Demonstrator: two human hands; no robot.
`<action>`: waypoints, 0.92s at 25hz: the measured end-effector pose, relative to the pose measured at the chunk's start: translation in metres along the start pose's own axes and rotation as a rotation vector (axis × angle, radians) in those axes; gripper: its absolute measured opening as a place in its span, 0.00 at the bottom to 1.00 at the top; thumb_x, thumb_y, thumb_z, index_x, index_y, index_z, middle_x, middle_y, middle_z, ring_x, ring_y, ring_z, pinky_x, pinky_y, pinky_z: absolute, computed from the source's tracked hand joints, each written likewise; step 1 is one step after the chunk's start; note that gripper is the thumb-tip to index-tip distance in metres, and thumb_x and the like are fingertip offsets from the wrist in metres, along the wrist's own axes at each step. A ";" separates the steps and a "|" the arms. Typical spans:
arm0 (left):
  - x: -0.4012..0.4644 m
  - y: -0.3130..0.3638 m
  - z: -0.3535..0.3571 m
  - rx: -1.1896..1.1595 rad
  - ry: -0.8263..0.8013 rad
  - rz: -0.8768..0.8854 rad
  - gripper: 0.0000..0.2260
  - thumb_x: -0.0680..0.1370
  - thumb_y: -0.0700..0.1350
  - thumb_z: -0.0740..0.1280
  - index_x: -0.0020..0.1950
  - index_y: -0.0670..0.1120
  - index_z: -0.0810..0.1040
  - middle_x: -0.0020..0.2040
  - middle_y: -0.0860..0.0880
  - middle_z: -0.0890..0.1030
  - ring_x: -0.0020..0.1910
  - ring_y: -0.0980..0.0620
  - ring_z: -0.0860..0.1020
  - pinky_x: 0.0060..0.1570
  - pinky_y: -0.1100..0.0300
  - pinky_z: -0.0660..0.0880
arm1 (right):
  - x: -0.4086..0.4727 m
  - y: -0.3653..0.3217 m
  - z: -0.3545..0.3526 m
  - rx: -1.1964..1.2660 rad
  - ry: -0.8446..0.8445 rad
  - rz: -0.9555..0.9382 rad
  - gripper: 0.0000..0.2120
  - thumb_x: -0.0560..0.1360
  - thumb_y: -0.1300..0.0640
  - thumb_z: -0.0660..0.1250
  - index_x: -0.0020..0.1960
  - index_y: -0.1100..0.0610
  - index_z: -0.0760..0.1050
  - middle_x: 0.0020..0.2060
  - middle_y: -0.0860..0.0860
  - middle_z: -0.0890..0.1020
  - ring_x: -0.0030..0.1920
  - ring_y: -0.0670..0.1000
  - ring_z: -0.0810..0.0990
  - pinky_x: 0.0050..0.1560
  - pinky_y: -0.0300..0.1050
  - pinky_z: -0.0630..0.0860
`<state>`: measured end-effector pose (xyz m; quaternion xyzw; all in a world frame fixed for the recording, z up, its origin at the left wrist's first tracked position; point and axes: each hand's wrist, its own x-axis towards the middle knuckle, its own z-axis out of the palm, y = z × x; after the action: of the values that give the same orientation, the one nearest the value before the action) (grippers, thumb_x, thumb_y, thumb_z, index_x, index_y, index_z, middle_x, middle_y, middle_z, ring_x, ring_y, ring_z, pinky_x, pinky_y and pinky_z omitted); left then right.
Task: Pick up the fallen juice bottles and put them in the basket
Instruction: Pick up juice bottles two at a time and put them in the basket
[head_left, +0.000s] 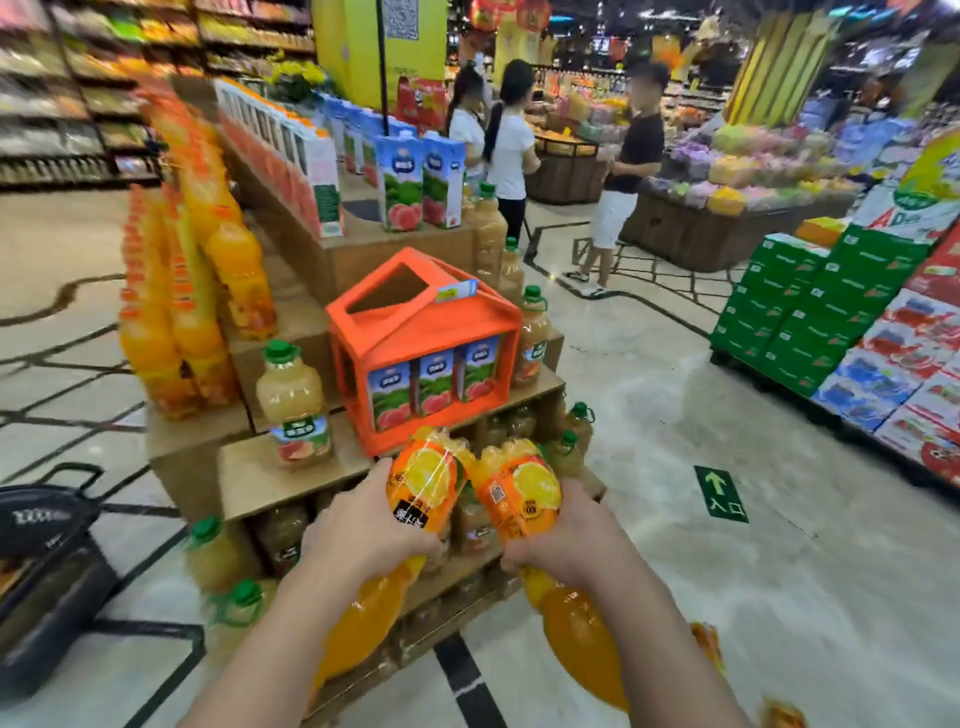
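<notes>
I see a stepped cardboard shelf (291, 480) standing on the pale tiled floor (727, 545). On its near step stands a pale juice jug (293, 405), with an orange crate (423, 351) of cartons just right. Orange bottles (171, 312) fill the left steps; cartons (400, 182) top the far tier. A black basket (47, 566) sits on the floor, near left.

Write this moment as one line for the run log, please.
left hand: holds orange juice bottle | right hand: holds second orange juice bottle | basket: lower left, bottles not yet inside
</notes>
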<state>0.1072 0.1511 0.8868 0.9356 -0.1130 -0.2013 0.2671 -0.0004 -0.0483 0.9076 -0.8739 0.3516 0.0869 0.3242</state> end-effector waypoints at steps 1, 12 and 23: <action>-0.010 -0.022 -0.013 -0.004 0.025 -0.039 0.53 0.54 0.68 0.77 0.76 0.63 0.60 0.57 0.54 0.79 0.54 0.47 0.79 0.56 0.49 0.78 | -0.009 -0.019 0.016 -0.015 -0.031 -0.037 0.50 0.54 0.39 0.79 0.71 0.50 0.63 0.57 0.52 0.75 0.56 0.57 0.77 0.57 0.57 0.79; -0.109 -0.269 -0.146 -0.119 0.282 -0.357 0.50 0.55 0.67 0.78 0.75 0.61 0.65 0.59 0.49 0.80 0.57 0.44 0.80 0.53 0.52 0.77 | -0.098 -0.215 0.209 -0.148 -0.278 -0.311 0.44 0.55 0.39 0.79 0.65 0.49 0.64 0.56 0.52 0.77 0.56 0.57 0.79 0.58 0.57 0.79; -0.152 -0.556 -0.289 -0.183 0.297 -0.508 0.57 0.50 0.71 0.74 0.78 0.62 0.58 0.62 0.49 0.79 0.59 0.44 0.79 0.58 0.46 0.79 | -0.201 -0.435 0.445 -0.233 -0.390 -0.365 0.50 0.50 0.36 0.78 0.68 0.48 0.65 0.58 0.52 0.77 0.58 0.56 0.78 0.58 0.53 0.78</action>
<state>0.1552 0.7933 0.8561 0.9252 0.1835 -0.1319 0.3048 0.1771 0.5789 0.8595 -0.9209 0.1072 0.2331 0.2934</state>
